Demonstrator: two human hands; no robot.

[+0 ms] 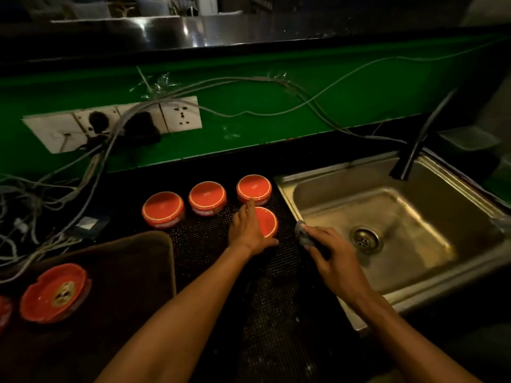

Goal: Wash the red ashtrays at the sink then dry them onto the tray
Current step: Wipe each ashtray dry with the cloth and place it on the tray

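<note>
Fingers (250, 214) of the left hand (247, 230) grip an upturned ashtray (266, 221), hiding its left side. Right hand (331, 258) clutches a blurry sponge (301, 233) over the sink (284, 183).

Four upturned round red ashtrays (207, 197) on black mesh mat (210, 244), left hand (247, 230) gripping nearest one (266, 221); right hand (336, 258) holding grey sponge (302, 233) beside steel sink (387, 225)

You can read nothing here: the pale band on the side of the ashtray (163, 209) left of your left-hand fingers (250, 210) is too blurred.
</note>
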